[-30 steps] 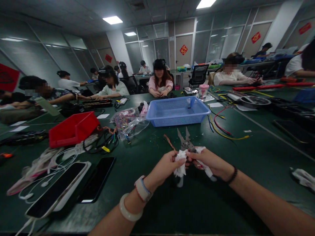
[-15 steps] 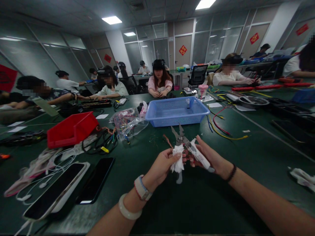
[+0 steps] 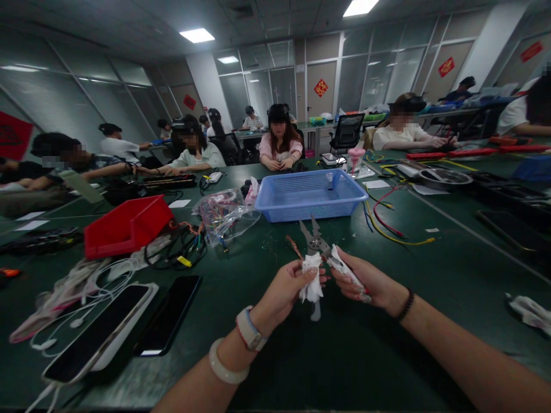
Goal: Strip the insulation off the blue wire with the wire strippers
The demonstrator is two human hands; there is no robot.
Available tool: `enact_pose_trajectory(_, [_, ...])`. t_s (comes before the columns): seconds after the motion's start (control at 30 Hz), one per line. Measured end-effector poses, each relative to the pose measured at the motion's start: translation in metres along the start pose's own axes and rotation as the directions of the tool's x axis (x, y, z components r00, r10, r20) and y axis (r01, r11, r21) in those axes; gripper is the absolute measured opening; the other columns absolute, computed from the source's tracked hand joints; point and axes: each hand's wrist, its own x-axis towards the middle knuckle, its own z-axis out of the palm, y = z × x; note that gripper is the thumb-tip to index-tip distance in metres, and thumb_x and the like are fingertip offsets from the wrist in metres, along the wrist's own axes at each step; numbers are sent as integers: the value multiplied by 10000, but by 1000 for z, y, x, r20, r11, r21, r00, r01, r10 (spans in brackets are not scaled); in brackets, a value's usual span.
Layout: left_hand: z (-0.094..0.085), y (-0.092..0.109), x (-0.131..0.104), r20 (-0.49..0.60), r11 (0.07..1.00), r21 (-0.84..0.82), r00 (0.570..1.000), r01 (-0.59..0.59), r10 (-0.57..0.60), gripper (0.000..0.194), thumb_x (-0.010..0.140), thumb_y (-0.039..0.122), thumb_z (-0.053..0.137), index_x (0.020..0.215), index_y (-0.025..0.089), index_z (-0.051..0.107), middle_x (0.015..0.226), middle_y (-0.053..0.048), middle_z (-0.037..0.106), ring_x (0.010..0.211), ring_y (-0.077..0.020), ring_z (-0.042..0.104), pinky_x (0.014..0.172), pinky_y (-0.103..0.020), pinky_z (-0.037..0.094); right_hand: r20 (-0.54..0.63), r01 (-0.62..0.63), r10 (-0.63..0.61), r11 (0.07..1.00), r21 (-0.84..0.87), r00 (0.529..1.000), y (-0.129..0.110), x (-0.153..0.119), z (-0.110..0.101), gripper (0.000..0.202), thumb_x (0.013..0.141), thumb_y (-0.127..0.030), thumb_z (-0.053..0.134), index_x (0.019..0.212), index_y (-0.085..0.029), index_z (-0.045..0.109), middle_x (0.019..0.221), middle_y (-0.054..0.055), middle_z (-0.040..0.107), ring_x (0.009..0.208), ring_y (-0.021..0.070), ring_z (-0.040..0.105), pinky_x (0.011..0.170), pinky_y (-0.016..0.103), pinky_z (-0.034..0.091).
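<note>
Wire-stripping pliers point away from me with their jaws apart. White tissue-like wrapping covers both handles. My left hand is closed round the left handle, its thumb pressed on the wrapping. The other handle lies in my right hand, with the fingers curled under it and the thumb along the top. A frayed copper strand sticks up beside my left fingers. Whether those fingers also grip it I cannot tell.
Just beyond the pliers stands a blue plastic basket. A red bin, a clear bag of wires and two phones lie to the left. Loose coloured cables lie to the right. Several people sit around the tables.
My right thumb has come down onto the wrapped right handle, and the right fingers have closed around it. My left hand has barely moved.
</note>
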Motion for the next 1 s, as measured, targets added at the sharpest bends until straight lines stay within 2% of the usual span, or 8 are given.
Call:
enact_pose_trajectory(0.1, [1, 0, 0, -5, 1000, 2, 1000, -5, 5, 443, 649, 259, 842, 1009, 94, 642, 908, -107, 728, 812, -195, 700, 735, -269, 539, -40, 68, -70, 997, -45, 997, 3, 0, 2, 495, 870, -600, 461, 604, -183, 435, 386, -102, 337, 278, 16, 221, 276, 131, 254])
enact_pose_trajectory(0.23, [1, -1, 0, -5, 1000, 28, 1000, 10, -10, 444, 658, 261, 835, 1021, 95, 640, 891, -102, 728, 785, -185, 698, 704, -258, 532, -113, 130, -147, 982, -139, 983, 6, 0, 5, 337, 771, -429, 687, 699, -192, 458, 415, -120, 402, 279, 19, 254, 272, 138, 268])
enact_pose_trajectory(0.37, [0, -2, 0, 4, 1000, 29, 1000, 0, 0, 430, 659, 254, 834, 1009, 96, 639, 882, -97, 729, 751, -170, 694, 712, -259, 530, -132, 132, -157, 974, -184, 979, 7, 0, 6, 318, 768, -432, 685, 739, -185, 487, 398, -110, 426, 269, 30, 279, 271, 149, 273])
enact_pose_trajectory(0.53, [3, -2, -1, 44, 999, 26, 999, -29, 28, 447, 649, 256, 839, 1008, 107, 619, 912, -89, 723, 783, -170, 694, 755, -268, 532, -85, 92, -107, 983, -159, 991, 7, -2, 5, 409, 770, -569, 626, 818, -174, 531, 422, -93, 435, 317, 33, 318, 318, 144, 315])
enact_pose_trajectory(0.7, [8, -2, -7, 44, 997, 70, 998, -44, 41, 416, 653, 281, 835, 920, 143, 547, 799, -45, 713, 693, -146, 680, 636, -225, 516, 5, 6, -6, 994, -109, 1000, 9, -2, 1, 540, 671, -676, 649, 802, -160, 560, 563, -46, 515, 420, 56, 435, 375, 186, 435])
enact_pose_trajectory(0.8, [9, -5, -9, 45, 994, 97, 998, -51, 47, 431, 667, 292, 824, 922, 151, 507, 740, -28, 700, 607, -128, 655, 576, -210, 495, 6, -7, 8, 997, -79, 1000, 10, -2, 0, 516, 648, -626, 704, 802, -153, 568, 638, -26, 541, 489, 72, 483, 421, 220, 494])
enact_pose_trajectory(0.9, [8, -5, -10, 57, 988, 142, 997, -66, 59, 554, 688, 278, 811, 1112, 149, 477, 762, -33, 704, 608, -137, 660, 563, -206, 483, -2, 23, -23, 994, -108, 1000, 13, -2, 2, 409, 646, -448, 783, 840, -150, 580, 626, -37, 528, 511, 75, 486, 450, 229, 512])
enact_pose_trajectory(1.0, [8, -3, -11, 115, 986, 138, 990, -94, 79, 873, 700, 245, 803, 1401, 203, 284, 861, -44, 707, 683, -163, 686, 608, -227, 499, 24, 44, -41, 993, -114, 999, 18, -1, 6, 349, 677, -402, 773, 840, -148, 597, 607, -42, 509, 539, 81, 503, 494, 229, 511])
